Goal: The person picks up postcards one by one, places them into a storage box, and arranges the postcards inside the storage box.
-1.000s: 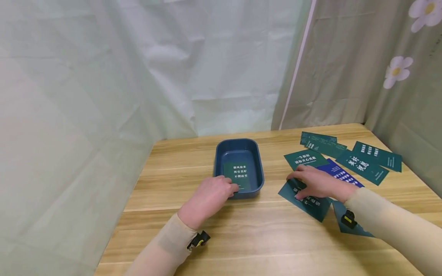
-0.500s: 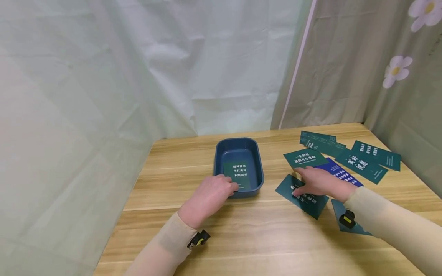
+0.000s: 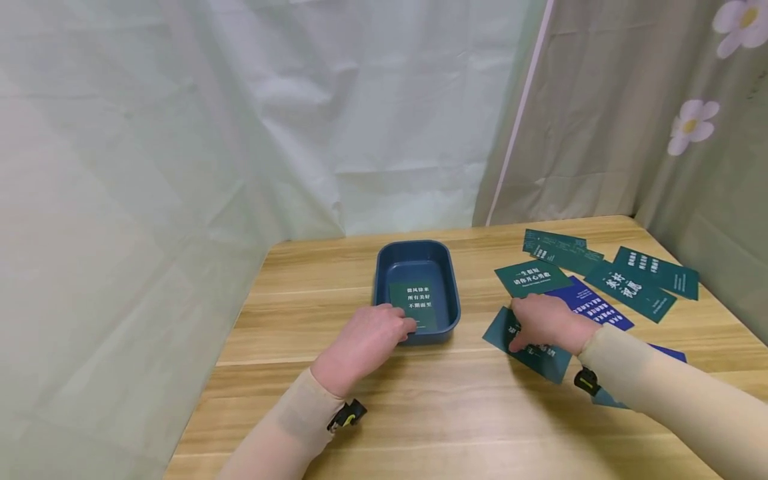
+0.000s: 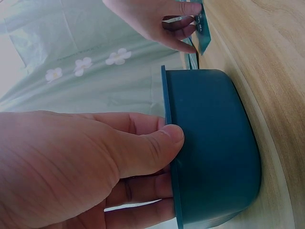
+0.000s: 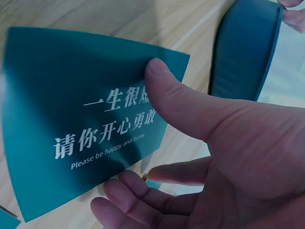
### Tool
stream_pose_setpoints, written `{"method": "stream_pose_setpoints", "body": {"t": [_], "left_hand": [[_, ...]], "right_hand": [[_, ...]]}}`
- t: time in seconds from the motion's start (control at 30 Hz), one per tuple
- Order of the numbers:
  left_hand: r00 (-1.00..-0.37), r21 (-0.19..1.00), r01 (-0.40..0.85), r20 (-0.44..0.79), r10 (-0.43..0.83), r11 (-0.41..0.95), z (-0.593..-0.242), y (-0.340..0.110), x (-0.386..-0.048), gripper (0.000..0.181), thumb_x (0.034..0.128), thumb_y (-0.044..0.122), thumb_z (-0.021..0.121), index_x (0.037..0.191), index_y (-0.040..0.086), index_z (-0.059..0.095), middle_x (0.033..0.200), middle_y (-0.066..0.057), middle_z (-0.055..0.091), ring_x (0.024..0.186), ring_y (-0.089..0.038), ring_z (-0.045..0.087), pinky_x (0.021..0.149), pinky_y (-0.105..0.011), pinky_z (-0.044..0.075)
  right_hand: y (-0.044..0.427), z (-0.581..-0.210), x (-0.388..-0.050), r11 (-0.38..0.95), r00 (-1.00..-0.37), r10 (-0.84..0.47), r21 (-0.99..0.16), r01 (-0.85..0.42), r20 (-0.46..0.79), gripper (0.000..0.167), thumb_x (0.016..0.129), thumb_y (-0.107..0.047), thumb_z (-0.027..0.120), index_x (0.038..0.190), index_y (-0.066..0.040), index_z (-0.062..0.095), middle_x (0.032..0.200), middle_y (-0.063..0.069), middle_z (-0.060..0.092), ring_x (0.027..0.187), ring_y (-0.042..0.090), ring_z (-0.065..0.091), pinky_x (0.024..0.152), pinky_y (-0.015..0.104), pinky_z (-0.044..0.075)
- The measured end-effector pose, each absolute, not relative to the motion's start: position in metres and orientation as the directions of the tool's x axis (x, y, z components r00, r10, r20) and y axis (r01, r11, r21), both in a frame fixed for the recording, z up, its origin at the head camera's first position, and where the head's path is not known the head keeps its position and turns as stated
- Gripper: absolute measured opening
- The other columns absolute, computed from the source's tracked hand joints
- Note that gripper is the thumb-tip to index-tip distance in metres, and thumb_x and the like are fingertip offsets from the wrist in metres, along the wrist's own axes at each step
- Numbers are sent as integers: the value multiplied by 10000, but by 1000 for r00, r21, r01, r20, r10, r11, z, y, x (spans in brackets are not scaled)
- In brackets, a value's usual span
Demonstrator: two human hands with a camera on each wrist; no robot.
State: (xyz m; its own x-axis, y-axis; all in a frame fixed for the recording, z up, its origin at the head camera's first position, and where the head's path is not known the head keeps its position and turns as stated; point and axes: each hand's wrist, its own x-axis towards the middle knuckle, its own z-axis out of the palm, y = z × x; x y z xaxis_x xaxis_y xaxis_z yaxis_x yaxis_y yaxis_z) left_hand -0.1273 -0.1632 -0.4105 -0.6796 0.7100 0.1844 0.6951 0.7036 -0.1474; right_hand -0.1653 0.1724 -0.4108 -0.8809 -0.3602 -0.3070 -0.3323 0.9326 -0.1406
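Observation:
My left hand point(image 3: 366, 340) pinches the near-left rim of a dark blue rectangular container point(image 3: 455, 303). In the left wrist view, the thumb lies outside the container's wall point(image 4: 212, 138), with fingers on the inner side. A green card point(image 3: 413, 293) with white lettering lies inside. My right hand point(image 3: 549, 322) holds another green card point(image 3: 540, 365) to the right of the container. The right wrist view shows that printed card point(image 5: 57, 90) slightly bowed, the thumb point(image 5: 162, 78) on its face near one edge and the fingers at the opposite edge.
Right of and behind the right hand lie several green cards point(image 3: 630, 290), partly overlapping, and a blue card point(image 3: 594, 307). Another blue card point(image 3: 671, 352) shows partly behind the right sleeve. Curtains point(image 3: 396, 120) hang behind the wooden table point(image 3: 288, 320).
The right hand has shifted slightly and its fingers have drawn in at the green card's far edge. That card has turned and moved only a little. The left hand and container look unchanged.

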Motion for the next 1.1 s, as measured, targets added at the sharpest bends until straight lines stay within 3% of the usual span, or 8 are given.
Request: {"method": "stream_pose_setpoints", "body": {"t": [0.33, 0.5, 0.73, 0.93, 1.1], "left_hand": [[-686, -152, 689, 179, 705, 709, -409, -163, -127, 120, 964, 108, 854, 967, 226, 835, 850, 34, 726, 747, -148, 649, 634, -315, 562], [-682, -152, 692, 182, 708, 706, -410, -163, -127, 114, 964, 114, 856, 962, 225, 831, 850, 33, 726, 746, -149, 650, 633, -316, 563], [-680, -142, 696, 183, 710, 704, -411, -164, -128, 102, 974, 124, 853, 972, 224, 834, 863, 34, 735, 757, -149, 659, 650, -313, 568], [-679, -140, 698, 181, 711, 703, -411, -164, -127, 92, 980, 133, 849, 985, 223, 838, 875, 33, 742, 767, -152, 668, 663, -313, 575], [-681, -139, 697, 181, 710, 704, -410, -164, -127, 105, 980, 117, 846, 981, 222, 837, 868, 33, 739, 757, -150, 661, 655, -311, 568]], "right_hand": [[172, -411, -168, 933, -878, -359, -133, -333, -317, 887, 795, -406, 1014, 1396, 116, 623, 1199, 308, 669, 1041, 411, 685, 929, 619, 605], [174, -412, -166, 929, -883, -369, -148, -340, -289, 949, 795, -400, 1014, 1501, 65, 584, 1366, 402, 577, 1194, 534, 640, 968, 687, 567], [175, -412, -164, 910, -871, -412, -174, -377, -266, 964, 802, -378, 1010, 1597, -80, 554, 1323, 274, 642, 1132, 446, 631, 931, 635, 575], [175, -407, -166, 888, -855, -453, -219, -405, -254, 945, 838, -242, 990, 1641, -108, 511, 1425, 280, 667, 1282, 538, 608, 1035, 671, 536], [177, -402, -171, 867, -838, -490, -239, -438, -240, 877, 890, -110, 934, 1652, -112, 500, 1440, 267, 677, 1214, 436, 688, 1004, 617, 585]]}}
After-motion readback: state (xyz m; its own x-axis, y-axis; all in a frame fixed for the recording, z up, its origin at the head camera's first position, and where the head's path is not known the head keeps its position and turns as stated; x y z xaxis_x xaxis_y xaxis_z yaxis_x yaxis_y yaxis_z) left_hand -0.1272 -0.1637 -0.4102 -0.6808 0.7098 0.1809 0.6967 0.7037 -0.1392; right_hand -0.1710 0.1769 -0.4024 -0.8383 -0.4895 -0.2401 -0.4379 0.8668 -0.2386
